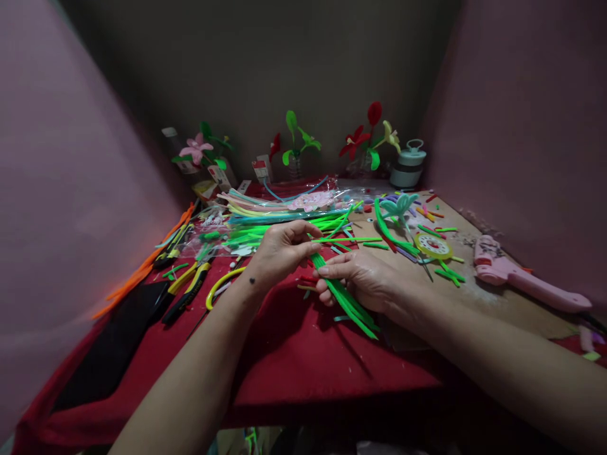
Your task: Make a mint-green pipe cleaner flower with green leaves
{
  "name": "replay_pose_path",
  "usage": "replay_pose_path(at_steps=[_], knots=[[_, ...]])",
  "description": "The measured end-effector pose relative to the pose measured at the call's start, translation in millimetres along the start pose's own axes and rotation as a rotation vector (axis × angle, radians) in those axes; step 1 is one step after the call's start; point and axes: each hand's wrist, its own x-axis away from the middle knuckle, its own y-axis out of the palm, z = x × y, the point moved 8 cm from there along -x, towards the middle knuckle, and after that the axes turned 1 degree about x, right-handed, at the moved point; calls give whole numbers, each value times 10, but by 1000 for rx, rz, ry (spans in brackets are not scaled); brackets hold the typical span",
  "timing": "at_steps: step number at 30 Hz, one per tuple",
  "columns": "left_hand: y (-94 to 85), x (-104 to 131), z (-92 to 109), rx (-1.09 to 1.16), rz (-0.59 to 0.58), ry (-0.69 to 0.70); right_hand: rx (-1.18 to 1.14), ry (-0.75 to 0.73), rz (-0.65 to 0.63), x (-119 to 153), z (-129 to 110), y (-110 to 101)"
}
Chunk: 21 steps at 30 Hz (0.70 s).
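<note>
Green bundle (353,309): slants above the red cloth (294,373), lower tips splayed and uneven.
Right hand (367,278): thumb and fingers clamped around the bundle's upper part.
Left hand (284,249): fingertips pinched together on one end of a single green stem (351,240), just above the bundle; whether they also touch the bundle's top cannot be told.
Hold, as judged: firm enough; a light pinch would spare the fuzz, evened tips would tidy the bundle.
Cardboard (512,309): pink glue gun (535,285) lying right of both hands.
Rear: red flower (355,144) upright.
</note>
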Motion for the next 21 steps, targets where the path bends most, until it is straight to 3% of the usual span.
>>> replay_pose_path(at_steps=[7, 11, 15, 21], knots=[[-61, 22, -2, 38, 69, -31, 79, -8, 16, 44, -6, 13], [-50, 14, -58, 206, 29, -96, 90, -51, -38, 78, -52, 69], [-28, 10, -116, 366, -19, -145, 140, -67, -9, 145, -108, 80], [-30, 8, -100, 428, -30, -117, 186, -60, 0, 195, -131, 76]])
